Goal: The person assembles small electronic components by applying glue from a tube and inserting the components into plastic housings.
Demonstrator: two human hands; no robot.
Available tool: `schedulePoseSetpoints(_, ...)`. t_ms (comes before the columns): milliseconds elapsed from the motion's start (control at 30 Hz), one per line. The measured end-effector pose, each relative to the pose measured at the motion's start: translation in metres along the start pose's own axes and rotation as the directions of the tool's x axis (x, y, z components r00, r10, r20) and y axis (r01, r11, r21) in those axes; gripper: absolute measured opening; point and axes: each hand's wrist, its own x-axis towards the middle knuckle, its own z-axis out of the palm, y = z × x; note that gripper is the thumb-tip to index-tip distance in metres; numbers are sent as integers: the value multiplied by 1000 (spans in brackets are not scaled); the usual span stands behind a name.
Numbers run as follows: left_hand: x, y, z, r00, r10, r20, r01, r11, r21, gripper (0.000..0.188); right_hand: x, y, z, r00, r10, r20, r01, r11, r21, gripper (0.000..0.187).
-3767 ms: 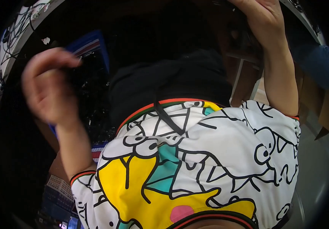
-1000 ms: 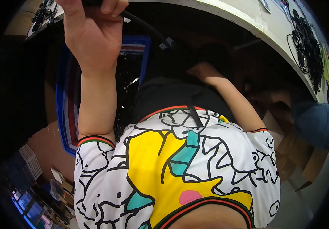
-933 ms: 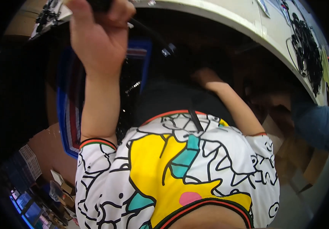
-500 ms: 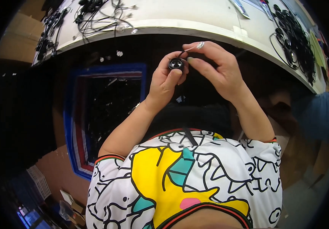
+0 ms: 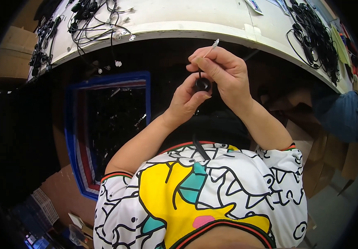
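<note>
My left hand (image 5: 184, 101) is closed round a small black cylindrical part (image 5: 203, 85), its hollow round end turned up. A thin black cable (image 5: 199, 74) runs from this part toward my right hand (image 5: 231, 76). Thumb and fingers of that hand pinch the cable just beyond the part. Past the fingertips a pale wire end with a small whitish connector (image 5: 216, 43) sticks up. Both hands are held close together in front of the table's near edge.
Several black cables with pale connectors lie on the white table (image 5: 179, 20) at the left, some hanging over its edge. A dark cable bundle (image 5: 314, 39) lies at the right. Below left stands a blue-rimmed bag (image 5: 149, 95) with dark contents. Cardboard boxes (image 5: 10, 62) stand far left.
The black part has come slightly nearer and to the right in my left hand, its end tilted differently. My right hand has moved left and now pinches the cable, its pale end pointing up.
</note>
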Motion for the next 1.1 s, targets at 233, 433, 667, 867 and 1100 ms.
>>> schedulePoseSetpoints(233, -10, 9, -23, 1000, 2, 29, -7, 983, 186, 32, 13, -16, -5, 916, 345, 207, -222, 863, -454, 13)
schedulePoseSetpoints(433, 4, 87, -47, 976, -45, -213, 126, 917, 380, 29, 13, -10, -5, 918, 312, 245, -65, 727, -683, 14)
schedulePoseSetpoints(667, 3, 93, -51, 985, 23, -170, 67, 860, 506, 21, 15, -12, -12, 861, 446, 246, -216, 757, -617, 18)
schedulePoseSetpoints(867, 13, 96, -54, 914, 292, 282, -349, 208, 914, 27, 19, -24, -14, 757, 589, 281, -350, 730, -587, 21)
schedulePoseSetpoints(1100, 13, 94, -46, 999, 50, 15, -38, 503, 863, 11, 16, -24, -16, 760, 608, 230, -431, 736, -521, 21)
